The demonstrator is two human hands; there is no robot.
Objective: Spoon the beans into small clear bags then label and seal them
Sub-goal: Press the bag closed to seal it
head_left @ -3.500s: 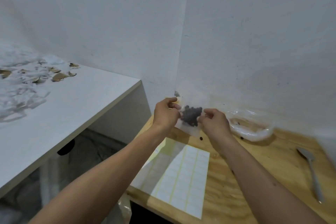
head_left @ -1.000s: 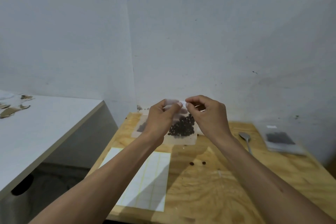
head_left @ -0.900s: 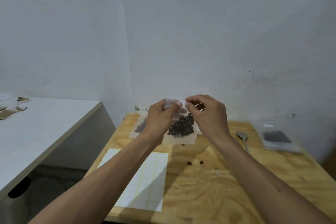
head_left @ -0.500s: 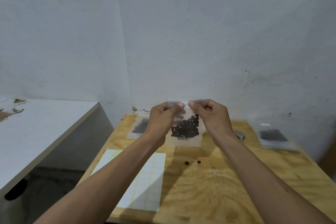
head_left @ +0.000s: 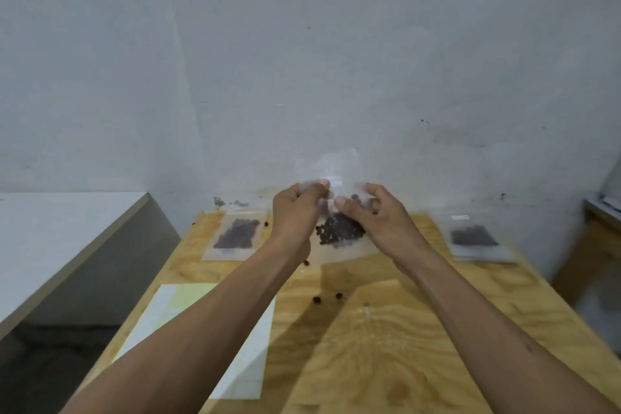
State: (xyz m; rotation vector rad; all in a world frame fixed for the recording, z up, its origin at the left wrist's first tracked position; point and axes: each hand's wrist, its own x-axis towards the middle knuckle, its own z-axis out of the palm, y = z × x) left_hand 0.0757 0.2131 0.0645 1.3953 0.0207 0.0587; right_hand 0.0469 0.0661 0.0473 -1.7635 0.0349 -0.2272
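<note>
Both hands, left hand (head_left: 295,212) and right hand (head_left: 373,215), pinch a clear bag (head_left: 339,239) holding dark beans (head_left: 339,232).

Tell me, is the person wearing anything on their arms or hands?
Nothing shows. Both forearms are bare right to the bottom of the picture, with no sleeves in view. The left hand and right hand have no gloves, rings, watch or bracelet, and the nails look short and unpainted.

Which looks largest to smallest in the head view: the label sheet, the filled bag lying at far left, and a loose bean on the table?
1. label sheet, though it lies nearest the camera, which enlarges it.
2. filled bag at far left.
3. loose bean, by far the smallest.
</note>
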